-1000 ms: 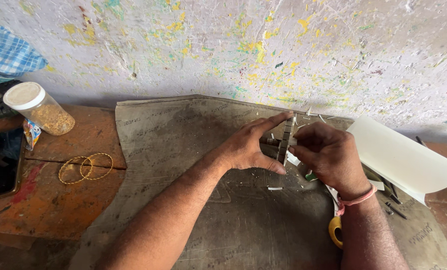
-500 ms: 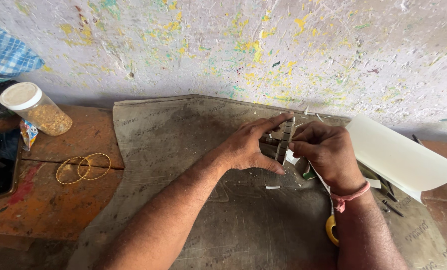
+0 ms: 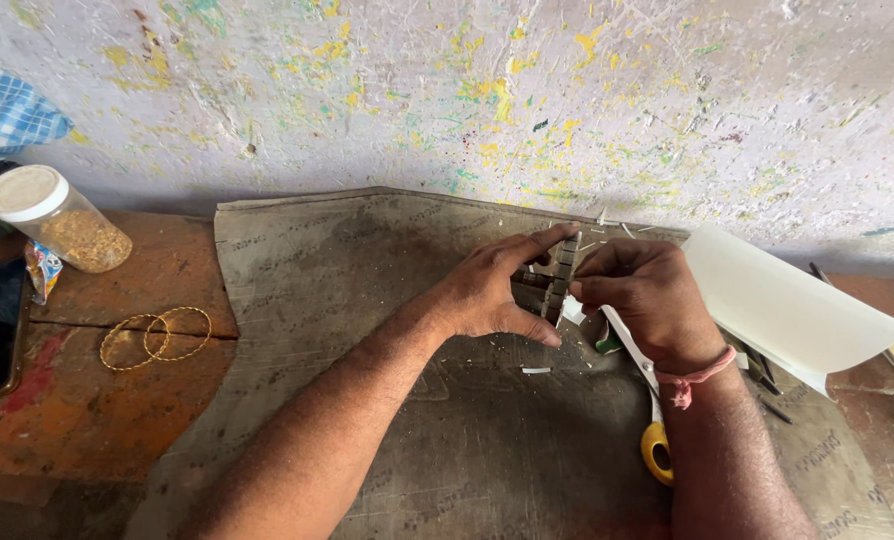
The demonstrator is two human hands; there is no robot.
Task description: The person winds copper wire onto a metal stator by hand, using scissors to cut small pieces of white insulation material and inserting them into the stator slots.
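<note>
Thin grey notched strip (image 3: 564, 272) pinched between both hands mid-scene on brown cardboard sheet (image 3: 367, 260) — long axis near-to-far. Left hand (image 3: 487, 290) grips from left, right hand (image 3: 647, 300) closed on right edge; yellow-handled scissors (image 3: 652, 440) lie under right wrist.

**Colours on the work surface**

The wall (image 3: 447, 90) is pale grey-lilac, flecked with yellow and green. A grey-brown mat (image 3: 367, 300) covers the rust-orange counter (image 3: 87, 400). The jar (image 3: 57, 218) has a white lid and tan contents. Two bangles (image 3: 155, 337) are gold. The scissors (image 3: 655, 440) have yellow handles. The paper sheet (image 3: 787, 305) is white, the wrist thread (image 3: 695, 377) pink, and the cloth (image 3: 7, 110) blue-and-white checked.
</note>
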